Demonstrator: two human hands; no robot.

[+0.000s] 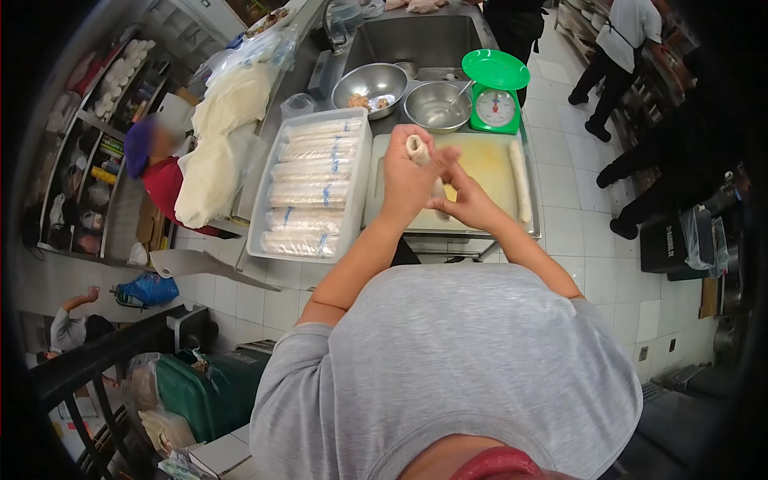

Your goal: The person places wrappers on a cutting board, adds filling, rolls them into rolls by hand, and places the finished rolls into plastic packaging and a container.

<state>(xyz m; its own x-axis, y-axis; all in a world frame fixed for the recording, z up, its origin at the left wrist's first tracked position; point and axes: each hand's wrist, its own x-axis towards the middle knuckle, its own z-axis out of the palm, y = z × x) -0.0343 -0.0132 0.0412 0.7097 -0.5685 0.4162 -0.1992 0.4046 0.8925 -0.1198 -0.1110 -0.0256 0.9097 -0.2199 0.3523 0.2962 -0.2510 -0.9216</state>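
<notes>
My left hand (406, 178) is wrapped around a long, pale rolled wrapper (416, 149), held tilted above the cutting board (488, 172). Its upper end faces me and shows a spiral opening. My right hand (472, 200) has its thumb and fingers around the lower part of the same roll; some fingertips are blurred. A second pale roll (520, 182) lies along the board's right edge. Left of the board, a white plastic tub (254, 228) holds several rolls in clear wrap with blue print (310, 194).
Behind the board stand a metal bowl with some filling (370, 84), a bowl with a spoon (437, 108) and a green scale (498, 100). Beyond is a sink (416, 36). Pale cloth or dough sheets (228, 132) lie left. Other people stand at left and right.
</notes>
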